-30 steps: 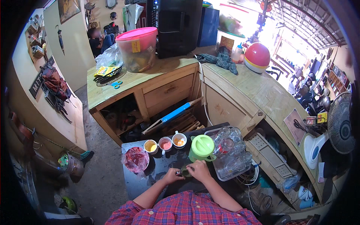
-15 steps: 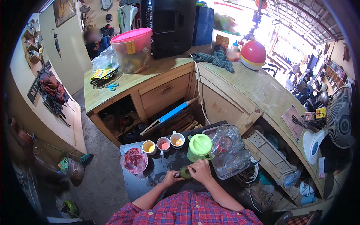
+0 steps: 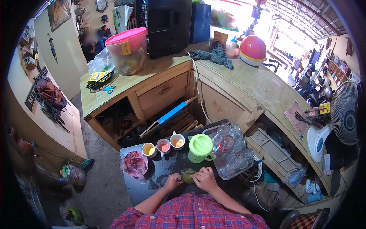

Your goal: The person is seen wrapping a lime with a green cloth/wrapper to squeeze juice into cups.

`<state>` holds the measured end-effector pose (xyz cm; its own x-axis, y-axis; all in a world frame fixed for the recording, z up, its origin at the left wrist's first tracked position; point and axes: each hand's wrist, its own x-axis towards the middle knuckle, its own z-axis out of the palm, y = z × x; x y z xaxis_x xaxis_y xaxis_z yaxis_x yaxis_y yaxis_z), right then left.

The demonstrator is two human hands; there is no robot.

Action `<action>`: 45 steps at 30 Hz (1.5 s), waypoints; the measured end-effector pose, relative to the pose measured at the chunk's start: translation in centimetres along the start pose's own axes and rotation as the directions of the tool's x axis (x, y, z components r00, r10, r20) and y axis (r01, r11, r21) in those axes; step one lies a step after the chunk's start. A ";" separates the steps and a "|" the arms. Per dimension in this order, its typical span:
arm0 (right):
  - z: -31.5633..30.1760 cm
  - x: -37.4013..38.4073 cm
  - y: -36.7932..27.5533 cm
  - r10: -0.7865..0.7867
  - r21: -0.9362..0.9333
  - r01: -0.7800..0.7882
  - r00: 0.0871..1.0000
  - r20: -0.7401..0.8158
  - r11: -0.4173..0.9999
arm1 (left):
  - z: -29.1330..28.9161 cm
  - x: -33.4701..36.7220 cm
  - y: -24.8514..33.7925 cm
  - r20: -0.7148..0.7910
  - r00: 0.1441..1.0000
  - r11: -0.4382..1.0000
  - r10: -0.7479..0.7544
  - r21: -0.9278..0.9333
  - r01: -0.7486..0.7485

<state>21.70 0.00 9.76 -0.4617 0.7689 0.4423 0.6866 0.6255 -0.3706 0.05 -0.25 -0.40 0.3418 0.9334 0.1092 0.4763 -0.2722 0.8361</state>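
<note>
A glass mug (image 3: 187, 176) with green contents stands near the front edge of the dark table. Closed on its left side is my left hand (image 3: 173, 183). My right hand (image 3: 204, 179) is at the mug's right rim, fingers pinched together over the opening; what they hold, if anything, is hidden. Just beyond stands a light green lidded pitcher (image 3: 201, 147). Left of it are three white cups, one with yellow contents (image 3: 149, 149), one with pink (image 3: 163, 146) and one with orange pieces (image 3: 177, 141). A plastic-lined bowl of dark red food (image 3: 135, 164) sits at the far left.
A clear tray (image 3: 228, 174) of several upturned glasses (image 3: 237, 147) stands at the table's right. Behind is a wooden counter (image 3: 232, 78) with a pink-lidded tub (image 3: 127, 51), blue scissors (image 3: 109, 89) and a white fan (image 3: 319, 143). A white cable (image 3: 257, 191) hangs at right.
My right hand has come down slightly, away from the pitcher, and more of the mug's green contents shows. The whole view has shifted a little.
</note>
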 end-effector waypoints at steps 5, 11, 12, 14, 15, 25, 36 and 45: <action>1.2 -0.1 -0.5 -0.031 0.090 0.034 0.999 -0.039 0.995 | 0.4 -0.2 -0.4 -0.028 0.999 0.999 0.025 -0.042 -0.026; 0.8 0.3 -0.5 0.008 -0.029 -0.010 0.998 -0.060 1.000 | 0.3 -0.3 0.0 -0.032 0.998 0.999 0.050 0.010 -0.049; 1.0 -0.1 -0.4 0.009 -0.030 -0.011 0.998 -0.062 1.000 | 0.4 -0.3 -0.1 -0.031 0.998 0.999 0.051 0.011 -0.051; 1.5 -0.7 -0.3 -0.012 0.107 0.018 0.998 -0.054 0.994 | 0.6 -0.3 -0.4 -0.028 0.998 0.999 0.047 0.000 -0.047; 1.5 -0.5 -0.4 -0.012 0.107 0.018 0.998 -0.054 0.994 | 0.6 -0.3 -0.3 -0.028 0.999 0.999 0.047 0.000 -0.047; 1.3 0.2 -0.6 0.000 0.043 0.005 0.994 -0.111 0.999 | 0.7 -0.4 -0.5 -0.050 0.998 0.999 0.037 -0.005 -0.037; 2.0 4.0 0.3 0.037 0.027 -0.037 0.999 0.001 0.999 | -0.8 1.1 0.9 -0.008 0.974 0.966 -0.227 -0.129 0.224; 2.7 6.0 0.3 0.065 0.018 -0.069 0.983 0.169 0.997 | -0.9 1.3 0.2 0.037 0.976 0.972 -0.214 -0.097 0.216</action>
<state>17.58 5.20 10.08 -0.5043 0.8195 0.2724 0.7066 0.5729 -0.4153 -0.11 1.10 0.38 0.2623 0.9606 -0.0921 0.4584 -0.0400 0.8879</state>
